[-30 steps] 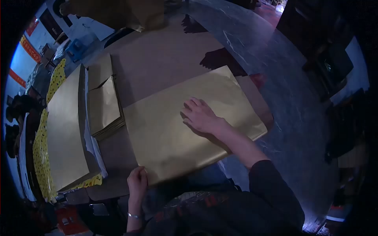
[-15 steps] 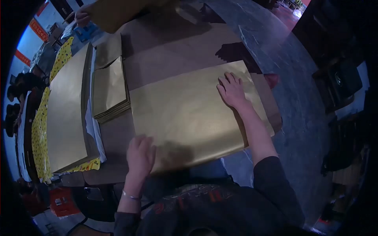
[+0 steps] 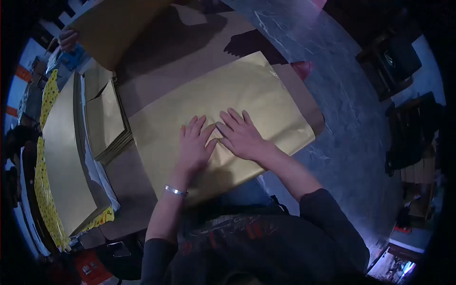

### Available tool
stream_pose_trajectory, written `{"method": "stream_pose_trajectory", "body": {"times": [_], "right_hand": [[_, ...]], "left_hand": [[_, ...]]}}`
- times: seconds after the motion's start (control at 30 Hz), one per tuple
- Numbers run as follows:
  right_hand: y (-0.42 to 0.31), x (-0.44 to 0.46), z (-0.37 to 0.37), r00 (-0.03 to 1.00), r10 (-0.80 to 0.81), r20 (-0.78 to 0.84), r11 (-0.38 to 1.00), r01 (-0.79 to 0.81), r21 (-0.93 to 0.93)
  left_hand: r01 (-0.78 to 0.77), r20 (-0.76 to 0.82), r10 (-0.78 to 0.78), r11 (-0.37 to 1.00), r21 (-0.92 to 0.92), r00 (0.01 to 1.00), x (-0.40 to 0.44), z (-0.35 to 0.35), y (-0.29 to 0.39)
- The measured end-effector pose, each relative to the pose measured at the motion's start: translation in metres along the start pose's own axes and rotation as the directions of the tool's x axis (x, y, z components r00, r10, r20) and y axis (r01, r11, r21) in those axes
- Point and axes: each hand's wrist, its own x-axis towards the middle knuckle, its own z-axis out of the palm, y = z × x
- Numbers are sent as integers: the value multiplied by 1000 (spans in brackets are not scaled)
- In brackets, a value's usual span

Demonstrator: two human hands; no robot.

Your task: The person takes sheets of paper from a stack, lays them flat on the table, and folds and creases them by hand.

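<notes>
A large gold paper sheet [image 3: 270,95] lies on the brown-covered table in front of me. My left hand [image 3: 194,142] rests on its near half with the fingers spread. Beside it, my right hand [image 3: 240,135] also lies on the sheet, fingers stretched out. The thumbs and index fingers of both hands come close together, and the paper between them looks creased. A stack of folded gold paper [image 3: 107,118] sits just left of the sheet.
Farther left is a large stack of gold sheets [image 3: 64,156] beside yellow patterned plastic [image 3: 46,197]. At the far left corner, another person's hand [image 3: 68,40] holds up a brownish-gold sheet [image 3: 114,28]. Grey marbled floor [image 3: 349,123] shows to the right.
My right hand has moved from the sheet's far right side to its near middle. My left hand has come up from the near left edge and lies spread beside it. The view has shifted.
</notes>
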Motion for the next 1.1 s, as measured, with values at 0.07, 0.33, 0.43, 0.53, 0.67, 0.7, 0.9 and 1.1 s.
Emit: {"method": "stream_pose_trajectory", "body": {"times": [0.07, 0.33, 0.43, 0.53, 0.67, 0.7, 0.9, 1.1], "right_hand": [[-12, -38, -2, 999, -31, 7, 999, 31, 28], [65, -98, -30, 915, 403, 24, 915, -403, -22], [107, -83, -43, 829, 559, -26, 821, -558, -125], [120, -36, -59, 855, 516, -48, 825, -511, -240], [102, 43, -35, 982, 186, -34, 966, -189, -177], [91, 64, -33, 988, 152, 33, 980, -146, -135], [81, 122, 15, 996, 87, 24, 996, -87, -13], [103, 123, 2, 961, 264, 77, 964, -260, -55]], "left_hand": [[23, 3, -23, 1000, 15, 1000, -2, -1, 2], [-19, 6, 19, 1000, 6, 1000, -1, 0, -3], [7, 12, -7, 1000, -15, 1000, -1, -3, 0], [-5, -13, 5, 999, 38, 1000, -2, 0, -2], [-5, -2, 5, 1000, 30, 1000, -3, -2, 0], [1, 7, -1, 999, 40, 1000, -3, -1, 0], [-23, 15, 22, 999, 39, 1000, -2, -3, -1], [119, 6, -120, 992, 45, 993, -46, -19, -7]]}}
